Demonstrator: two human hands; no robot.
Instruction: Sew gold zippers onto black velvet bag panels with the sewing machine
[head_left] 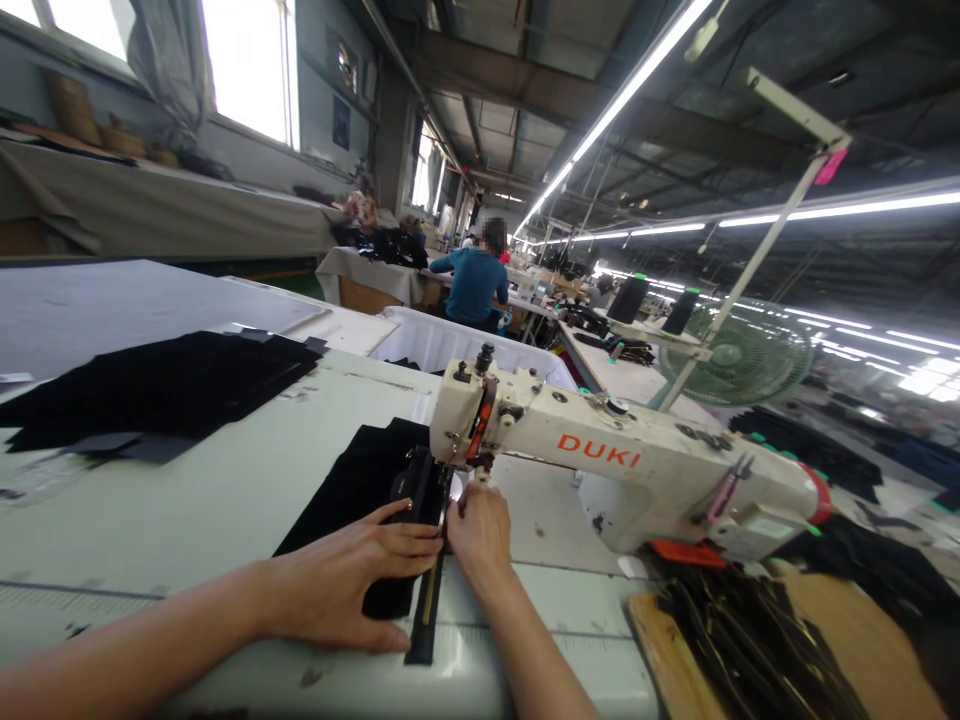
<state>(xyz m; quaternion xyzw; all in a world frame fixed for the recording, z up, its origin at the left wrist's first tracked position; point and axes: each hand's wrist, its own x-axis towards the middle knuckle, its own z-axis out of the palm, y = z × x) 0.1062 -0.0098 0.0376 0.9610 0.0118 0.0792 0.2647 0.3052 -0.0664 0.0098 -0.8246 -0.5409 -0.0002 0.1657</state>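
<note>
My left hand (pixel 360 565) lies open, fingers spread, over a black fabric piece (pixel 337 500) and against a narrow black zipper (pixel 426 620) with a gold line. On the zipper's right edge my right hand (pixel 481 530) is closed, its fingers curled and pinching beside the needle area; the fingertips are partly hidden. The white sewing machine (pixel 540 430), lettered DUKI, stands over the zipper's far end. Its presser foot and needle are hard to make out. The zipper's near end extends toward me on the table.
Stacked black fabric pieces (pixel 172 385) lie on the left of the table (pixel 225 520). At lower right, gold-lined black strips (pixel 750 630) rest on a brown board. Behind the machine stand a white bin (pixel 465 335), a thread stand and a green fan (pixel 739 355). A person (pixel 476 280) sits farther back.
</note>
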